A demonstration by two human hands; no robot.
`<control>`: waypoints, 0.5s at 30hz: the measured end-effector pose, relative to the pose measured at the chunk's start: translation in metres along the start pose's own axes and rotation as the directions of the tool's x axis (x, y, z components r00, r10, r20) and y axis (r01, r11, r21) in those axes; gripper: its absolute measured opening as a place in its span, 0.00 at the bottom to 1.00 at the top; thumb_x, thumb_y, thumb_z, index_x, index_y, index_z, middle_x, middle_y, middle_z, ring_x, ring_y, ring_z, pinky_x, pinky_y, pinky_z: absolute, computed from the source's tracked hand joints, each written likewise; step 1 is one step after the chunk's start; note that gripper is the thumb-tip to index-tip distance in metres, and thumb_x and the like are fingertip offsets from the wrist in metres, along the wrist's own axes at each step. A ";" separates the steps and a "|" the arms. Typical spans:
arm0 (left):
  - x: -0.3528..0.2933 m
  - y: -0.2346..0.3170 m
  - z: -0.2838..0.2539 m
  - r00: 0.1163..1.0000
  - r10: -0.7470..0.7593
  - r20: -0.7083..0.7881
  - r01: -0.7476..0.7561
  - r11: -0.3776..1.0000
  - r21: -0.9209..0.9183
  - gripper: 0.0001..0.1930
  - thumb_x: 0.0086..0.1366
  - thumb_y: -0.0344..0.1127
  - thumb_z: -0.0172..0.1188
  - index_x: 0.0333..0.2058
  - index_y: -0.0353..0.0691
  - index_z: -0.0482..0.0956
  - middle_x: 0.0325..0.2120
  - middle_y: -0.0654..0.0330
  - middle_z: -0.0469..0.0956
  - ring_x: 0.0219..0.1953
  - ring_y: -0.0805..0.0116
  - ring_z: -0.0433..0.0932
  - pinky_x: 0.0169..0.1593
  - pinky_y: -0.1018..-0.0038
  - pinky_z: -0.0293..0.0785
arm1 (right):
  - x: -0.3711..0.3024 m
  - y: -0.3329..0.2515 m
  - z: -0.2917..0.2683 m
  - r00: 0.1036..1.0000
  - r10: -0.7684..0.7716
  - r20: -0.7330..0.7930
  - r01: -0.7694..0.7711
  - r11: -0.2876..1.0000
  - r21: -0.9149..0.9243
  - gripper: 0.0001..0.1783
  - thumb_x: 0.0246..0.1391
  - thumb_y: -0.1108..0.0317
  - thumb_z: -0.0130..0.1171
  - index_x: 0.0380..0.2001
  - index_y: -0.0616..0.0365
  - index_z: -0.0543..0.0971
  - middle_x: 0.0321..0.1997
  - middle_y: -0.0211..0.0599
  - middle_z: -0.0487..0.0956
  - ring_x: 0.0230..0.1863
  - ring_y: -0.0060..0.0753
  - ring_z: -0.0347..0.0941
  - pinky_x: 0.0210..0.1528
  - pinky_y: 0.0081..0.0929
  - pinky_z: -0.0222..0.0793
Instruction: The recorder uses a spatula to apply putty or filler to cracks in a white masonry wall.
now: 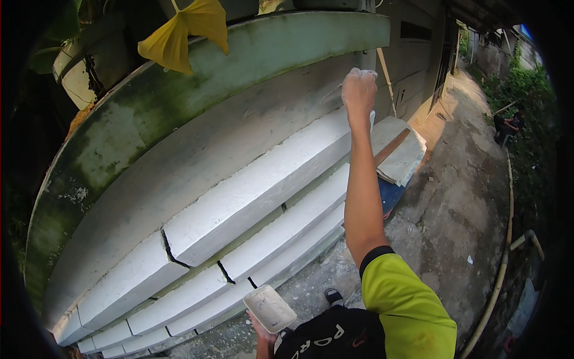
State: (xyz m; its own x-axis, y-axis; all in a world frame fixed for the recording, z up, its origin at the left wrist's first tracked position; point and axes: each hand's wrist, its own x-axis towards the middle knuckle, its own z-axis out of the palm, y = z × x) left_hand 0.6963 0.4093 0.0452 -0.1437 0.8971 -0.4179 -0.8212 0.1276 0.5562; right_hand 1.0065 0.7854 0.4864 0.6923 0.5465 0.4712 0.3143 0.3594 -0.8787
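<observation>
My left hand (263, 328) grips a shallow white rectangular tub (271, 309) at its side, low in front of my body. Pale paste coats the inside of the tub. Stretched far forward, my right hand (360, 90) is closed and smeared with white, beside the far end of the top white block (257, 188). What its fingers hold is mostly hidden; a thin edge shows to the left of the fist. Long white blocks form stepped tiers along a curved grey wall (197, 149), with dark gaps between several of them.
A mossy green ledge (239, 57) curves above the wall, with a yellow leaf (185, 33) hanging over it. Pale boards (397, 149) lie past the blocks. At right runs a concrete path (454, 209), edged by a bamboo pole (499, 287). A person (508, 124) sits farther off.
</observation>
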 end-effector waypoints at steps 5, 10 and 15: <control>-0.005 0.003 0.022 0.998 -0.045 0.039 0.047 0.998 -0.031 0.39 0.65 0.72 0.32 0.60 0.48 0.65 0.52 0.58 0.74 0.52 0.53 0.74 0.55 0.51 0.72 | 0.005 0.017 0.033 0.971 -0.179 0.157 0.201 0.969 -0.141 0.19 0.51 0.69 0.44 0.41 0.76 0.66 0.37 0.73 0.76 0.44 0.71 0.73 0.52 0.49 0.66; -0.005 0.007 0.013 1.000 -0.010 0.015 0.010 1.000 0.017 0.39 0.65 0.72 0.32 0.61 0.48 0.64 0.53 0.58 0.73 0.52 0.52 0.74 0.56 0.50 0.71 | -0.012 -0.002 -0.022 0.983 -0.167 -0.079 0.174 0.980 0.096 0.16 0.52 0.72 0.45 0.41 0.76 0.66 0.36 0.73 0.76 0.42 0.71 0.74 0.49 0.50 0.67; -0.002 0.000 0.021 0.999 0.001 0.037 0.001 0.999 -0.032 0.38 0.66 0.71 0.32 0.61 0.48 0.65 0.53 0.58 0.74 0.52 0.53 0.75 0.55 0.51 0.72 | -0.012 0.019 -0.033 0.964 -0.265 0.020 0.243 0.852 -0.464 0.17 0.54 0.73 0.49 0.45 0.75 0.67 0.38 0.66 0.78 0.40 0.63 0.76 0.46 0.49 0.71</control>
State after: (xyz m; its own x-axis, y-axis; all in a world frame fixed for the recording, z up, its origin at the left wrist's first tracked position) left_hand 0.7078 0.4165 0.0612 -0.1235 0.9123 -0.3904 -0.8387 0.1144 0.5325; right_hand 1.0257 0.7610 0.4615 0.5716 0.4466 0.6883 0.7375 0.0880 -0.6696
